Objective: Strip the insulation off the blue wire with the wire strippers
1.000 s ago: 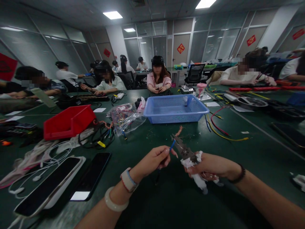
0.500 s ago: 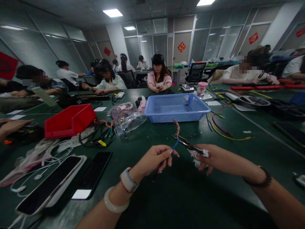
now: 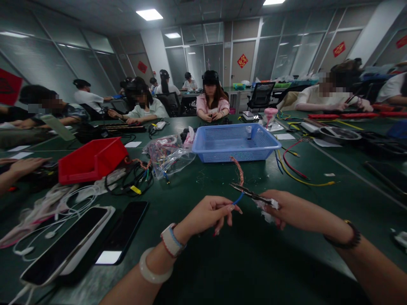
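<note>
Between thumb and fingers, my left hand (image 3: pixel 218 213) pinches a thin blue wire (image 3: pixel 238 198). A frayed bare copper braid (image 3: pixel 238 170) extends from the wire's upper end toward the blue basket. My right hand (image 3: pixel 281 208) is wrapped round metal pliers (image 3: pixel 252 194), whose handles are covered with white wrapping (image 3: pixel 267 209). The narrow jaws lie across the place where copper and blue insulation meet and look nearly closed there. Both hands are above the dark green table, a short distance apart.
A blue mesh basket (image 3: pixel 235 156) stands ahead. To the left are a red bin (image 3: pixel 92 163), a plastic bag of wires (image 3: pixel 167 154), two phones and tangled white earphones. Coloured wires (image 3: pixel 291 174) lie to the right. Several people sit around.
The plier jaws have come closer together and lie flatter across the wire. The blue wire and copper have shifted slightly right, and my left hand has moved a little right with them.
</note>
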Available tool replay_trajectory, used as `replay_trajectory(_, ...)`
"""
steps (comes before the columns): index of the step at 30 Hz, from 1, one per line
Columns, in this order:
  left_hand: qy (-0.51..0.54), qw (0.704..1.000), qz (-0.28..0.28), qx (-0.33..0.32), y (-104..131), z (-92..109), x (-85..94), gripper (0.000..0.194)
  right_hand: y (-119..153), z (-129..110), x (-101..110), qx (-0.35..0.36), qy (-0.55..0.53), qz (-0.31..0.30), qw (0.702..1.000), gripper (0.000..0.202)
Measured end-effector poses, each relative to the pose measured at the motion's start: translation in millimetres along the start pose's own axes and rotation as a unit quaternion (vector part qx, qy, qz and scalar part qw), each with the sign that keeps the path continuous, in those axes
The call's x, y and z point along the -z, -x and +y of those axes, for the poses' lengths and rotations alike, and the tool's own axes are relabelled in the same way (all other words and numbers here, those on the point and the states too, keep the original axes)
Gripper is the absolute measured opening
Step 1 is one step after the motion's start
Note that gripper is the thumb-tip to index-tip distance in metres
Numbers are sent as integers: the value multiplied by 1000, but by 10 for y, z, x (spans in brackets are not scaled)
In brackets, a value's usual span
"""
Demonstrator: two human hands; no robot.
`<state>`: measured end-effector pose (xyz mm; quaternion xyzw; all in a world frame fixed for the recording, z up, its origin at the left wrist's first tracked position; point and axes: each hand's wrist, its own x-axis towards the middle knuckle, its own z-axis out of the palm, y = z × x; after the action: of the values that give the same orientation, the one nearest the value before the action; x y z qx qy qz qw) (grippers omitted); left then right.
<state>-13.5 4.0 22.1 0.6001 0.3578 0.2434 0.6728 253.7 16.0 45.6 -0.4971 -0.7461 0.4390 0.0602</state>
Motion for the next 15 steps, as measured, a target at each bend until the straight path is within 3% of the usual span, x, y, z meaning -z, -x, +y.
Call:
replay_trajectory(6, 3, 1000, 16, 1, -1, -3, 6, 29, -11, 30, -17, 2, -9, 9, 1000, 38)
replay_trajectory(15, -9, 1000, 13, 7, -12, 0, -10, 27, -15, -55, -37, -4, 73, 40, 997, 38)
